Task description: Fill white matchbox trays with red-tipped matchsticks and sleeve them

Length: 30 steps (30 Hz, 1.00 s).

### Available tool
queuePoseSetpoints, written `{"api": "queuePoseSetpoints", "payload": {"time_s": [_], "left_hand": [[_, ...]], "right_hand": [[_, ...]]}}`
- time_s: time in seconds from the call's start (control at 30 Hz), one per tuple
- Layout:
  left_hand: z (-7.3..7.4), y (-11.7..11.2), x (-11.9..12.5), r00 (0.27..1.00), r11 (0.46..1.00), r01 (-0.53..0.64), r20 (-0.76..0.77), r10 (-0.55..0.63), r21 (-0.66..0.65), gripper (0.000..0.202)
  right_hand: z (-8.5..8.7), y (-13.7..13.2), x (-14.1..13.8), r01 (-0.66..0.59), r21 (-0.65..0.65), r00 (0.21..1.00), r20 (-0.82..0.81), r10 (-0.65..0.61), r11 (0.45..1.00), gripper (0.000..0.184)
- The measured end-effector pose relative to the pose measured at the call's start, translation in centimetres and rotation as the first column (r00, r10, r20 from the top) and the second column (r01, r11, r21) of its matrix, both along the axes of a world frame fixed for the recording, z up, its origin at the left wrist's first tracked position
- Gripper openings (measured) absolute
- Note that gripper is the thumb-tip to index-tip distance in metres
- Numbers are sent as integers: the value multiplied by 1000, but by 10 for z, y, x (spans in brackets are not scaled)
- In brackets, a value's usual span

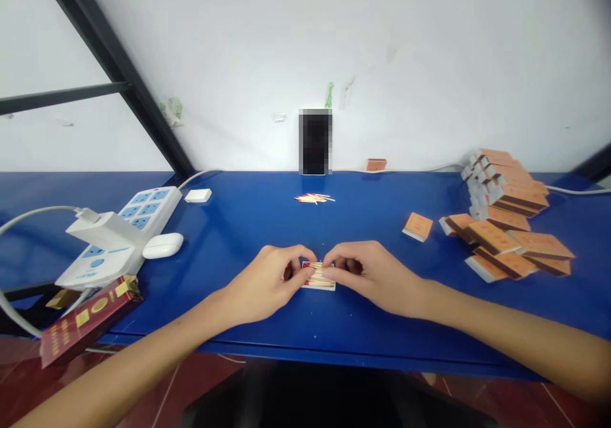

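An open matchbox tray point(319, 276) full of matches lies on the blue table point(267, 224) near its front edge. My left hand point(270, 283) has its fingers curled and pinches the tray's left end. My right hand point(370, 274) is curled the same way and pinches the right end, fingertips resting on the matches. A small heap of loose matches point(315, 198) lies further back in the middle. One shut orange matchbox point(417, 226) lies alone to the right.
A pile of several orange matchboxes point(506, 218) fills the right side. At left sit a white power strip point(119, 237) with a plugged charger, a white earbud case point(163, 245) and a dark red carton point(86, 323). A dark phone point(315, 141) leans on the wall.
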<state>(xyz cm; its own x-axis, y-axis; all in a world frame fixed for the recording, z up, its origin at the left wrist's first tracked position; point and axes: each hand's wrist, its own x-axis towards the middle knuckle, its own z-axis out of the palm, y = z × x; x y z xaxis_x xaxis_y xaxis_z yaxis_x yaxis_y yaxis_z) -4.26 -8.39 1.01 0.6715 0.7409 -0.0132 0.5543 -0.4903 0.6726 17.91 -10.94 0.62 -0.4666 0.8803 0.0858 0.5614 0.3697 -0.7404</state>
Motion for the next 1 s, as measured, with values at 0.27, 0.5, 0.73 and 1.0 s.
{"api": "queuePoseSetpoints", "payload": {"time_s": [0.27,0.5,0.73,1.0], "left_hand": [[-5,-9,-13,992,897,123,-75,-100,425,45],[-10,-1,-4,992,927,123,-80,-101,355,44],[-11,19,16,1000,974,1,21,-6,228,53],[-15,21,33,990,987,-9,141,-13,159,47]], "right_hand": [[8,4,84,53,592,843,405,-354,804,37],[-19,-3,131,-121,500,675,675,-298,857,50],[-1,-16,56,-132,461,825,542,-161,877,39],[-20,-3,37,32,466,889,390,-238,884,36]]}}
